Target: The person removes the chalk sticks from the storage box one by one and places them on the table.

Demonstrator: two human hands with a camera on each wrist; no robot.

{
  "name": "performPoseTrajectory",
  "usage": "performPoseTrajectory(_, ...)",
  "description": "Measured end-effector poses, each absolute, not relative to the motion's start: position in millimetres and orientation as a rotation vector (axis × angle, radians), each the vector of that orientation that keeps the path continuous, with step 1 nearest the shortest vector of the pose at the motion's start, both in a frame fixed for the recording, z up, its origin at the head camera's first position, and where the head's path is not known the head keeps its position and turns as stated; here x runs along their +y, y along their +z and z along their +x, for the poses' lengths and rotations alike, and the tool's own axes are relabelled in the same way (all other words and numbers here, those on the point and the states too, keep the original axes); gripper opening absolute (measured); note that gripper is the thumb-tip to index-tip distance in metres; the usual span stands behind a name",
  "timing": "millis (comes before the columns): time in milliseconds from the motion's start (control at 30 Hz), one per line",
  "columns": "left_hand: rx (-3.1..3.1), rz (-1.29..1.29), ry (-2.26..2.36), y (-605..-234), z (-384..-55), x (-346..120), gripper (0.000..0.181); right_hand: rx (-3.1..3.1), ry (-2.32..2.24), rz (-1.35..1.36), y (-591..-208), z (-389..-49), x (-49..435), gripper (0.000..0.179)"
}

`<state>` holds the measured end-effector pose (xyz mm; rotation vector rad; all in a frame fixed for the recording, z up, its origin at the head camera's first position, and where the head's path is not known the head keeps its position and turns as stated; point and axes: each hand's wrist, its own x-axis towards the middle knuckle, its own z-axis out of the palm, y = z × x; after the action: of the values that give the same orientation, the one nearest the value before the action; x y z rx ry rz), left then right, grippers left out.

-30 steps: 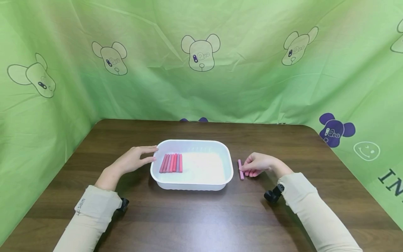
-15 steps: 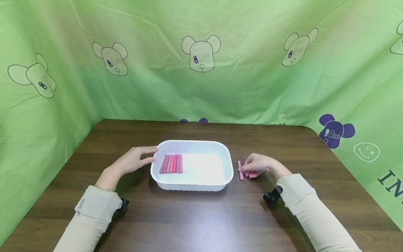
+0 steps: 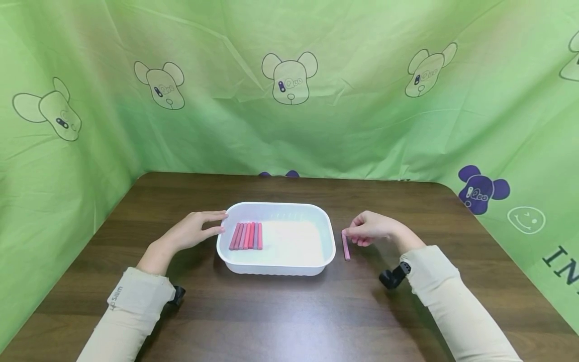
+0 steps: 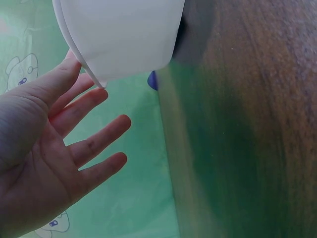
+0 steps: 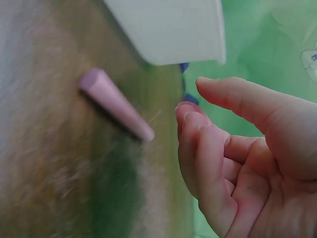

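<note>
A white plastic tray (image 3: 294, 270) stands mid-table in the head view. Along its left side lies a row of several pink, red and mauve sticks (image 3: 246, 236), chalk-like in shape. My left hand (image 3: 187, 231) touches the tray's left rim with thumb and forefinger; its other fingers are spread in the left wrist view. To the right of the tray, a single lilac-pink stick (image 3: 346, 247) lies on the table. My right hand (image 3: 372, 229) is by the far end of that stick. In the right wrist view, a gap shows between its thumb and bent fingers (image 5: 210, 158), with nothing in it.
The brown wooden table (image 3: 280, 322) runs back to a green curtain (image 3: 217, 125) with printed cartoon heads. Each wrist wears a small black camera (image 3: 395, 275) below its rolled cream sleeve.
My right hand pinched the lone stick near its middle earlier; it has now let go and shifted toward the stick's far end. My left hand stays at the tray rim.
</note>
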<state>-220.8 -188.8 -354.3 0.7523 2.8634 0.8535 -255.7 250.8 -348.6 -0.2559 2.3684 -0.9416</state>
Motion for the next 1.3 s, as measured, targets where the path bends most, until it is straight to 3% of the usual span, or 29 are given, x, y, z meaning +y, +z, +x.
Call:
performPoseTrajectory(767, 2.86, 0.741, 0.885, -354.4, -219.4, -188.1, 0.046, 2.415, -0.922, -0.5, -305.6, -260.2, 209.7, 0.03)
performPoseTrajectory(1300, 2.855, 0.735, 0.889, -353.2, -220.8, -189.1, 0.046, 2.36, -0.902, -0.512, -295.4, -266.1, 158.4, 0.032)
